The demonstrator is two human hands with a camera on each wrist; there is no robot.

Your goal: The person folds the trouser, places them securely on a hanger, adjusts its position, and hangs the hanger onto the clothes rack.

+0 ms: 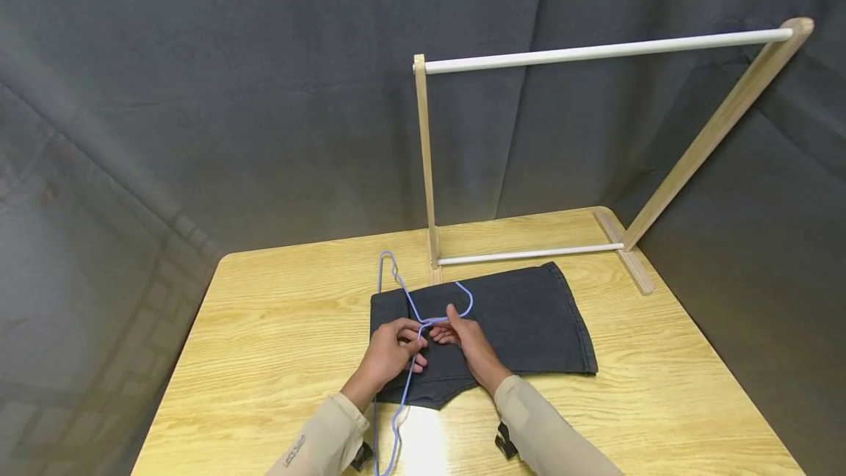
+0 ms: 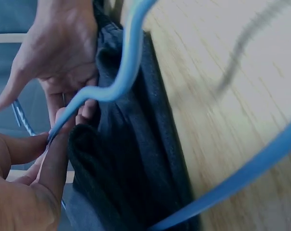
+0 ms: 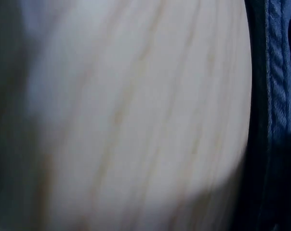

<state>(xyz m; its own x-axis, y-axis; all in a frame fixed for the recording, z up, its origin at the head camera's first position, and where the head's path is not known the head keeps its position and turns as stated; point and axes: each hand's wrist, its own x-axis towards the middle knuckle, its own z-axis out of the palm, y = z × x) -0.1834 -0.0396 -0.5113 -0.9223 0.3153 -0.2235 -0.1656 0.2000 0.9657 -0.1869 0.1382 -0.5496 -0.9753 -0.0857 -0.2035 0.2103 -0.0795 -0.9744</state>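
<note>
Dark denim-like shorts [image 1: 522,314], folded in half, lie flat on the wooden table. Over their left part lies a blue wire hanger [image 1: 409,384], its hook turned right and one end reaching toward the table's front. My left hand [image 1: 391,355] pinches the hanger wire near the neck between thumb and finger, as the left wrist view shows up close. Facing it, my right hand [image 1: 465,340] is at the base of the hook, thumb spread away and fingers loosely bent beside the wire. The right wrist view catches mostly tabletop and an edge of the shorts [image 3: 275,96].
Behind the shorts stands a wooden garment rack [image 1: 426,160] with a white top rail [image 1: 608,52] and a white lower rail [image 1: 529,253]. Its right foot [image 1: 624,255] rests near the table's right edge. Grey curtains [image 1: 264,94] surround the table [image 1: 264,358].
</note>
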